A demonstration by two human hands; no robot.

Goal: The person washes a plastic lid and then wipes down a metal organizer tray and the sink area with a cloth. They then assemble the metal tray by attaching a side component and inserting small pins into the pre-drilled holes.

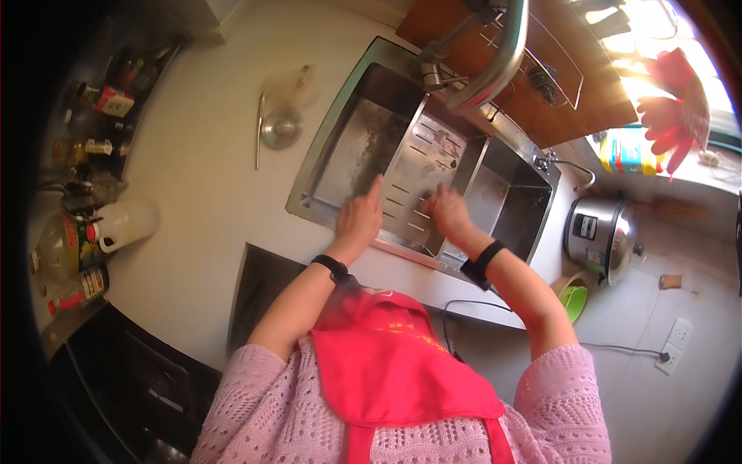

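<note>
- Above the steel sink (358,85), my left hand (360,220) has its index finger pointing out straight, the other fingers tucked in; I see nothing in it.
- My right hand (450,215) is half curled over the slotted tray (410,174). It is blurred, so I cannot tell whether its fingertips meet or hold anything small.
- The tray lies in the sink between the left and right basins, with dark scraps (453,164) toward its far end.
- I'd keep my fingers relaxed and use the pads, since the slot edges could scrape a knuckle.
- I'd work from the far end toward me, so no scrap gets missed.
- I'd stay low and watch the tap (502,69), which arches over the sink's far side and could catch a wrist.
</note>
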